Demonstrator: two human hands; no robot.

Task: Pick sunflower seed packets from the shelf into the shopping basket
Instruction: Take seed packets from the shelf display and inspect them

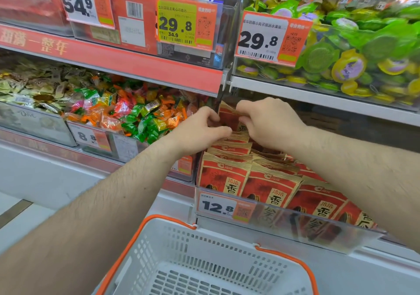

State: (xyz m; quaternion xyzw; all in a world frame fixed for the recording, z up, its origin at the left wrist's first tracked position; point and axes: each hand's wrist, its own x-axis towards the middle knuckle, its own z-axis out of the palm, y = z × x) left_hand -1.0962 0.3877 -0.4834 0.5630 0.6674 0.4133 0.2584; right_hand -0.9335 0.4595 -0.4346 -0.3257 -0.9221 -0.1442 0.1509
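left hand [200,129] + right hand [270,122] | pinch packet [229,118] | grip fingertips hidden

The price tag [217,207] on the clear front of the sunflower seed packets' [270,188] bin reads 12.8. The packets carry 洽洽 and a large 香. Upper shelf tags read 54.9 [85,4], 29.8 over 34.9 [185,23], and 29.8 [271,39]. The sweets bin's tag [89,137] shows 8.8.
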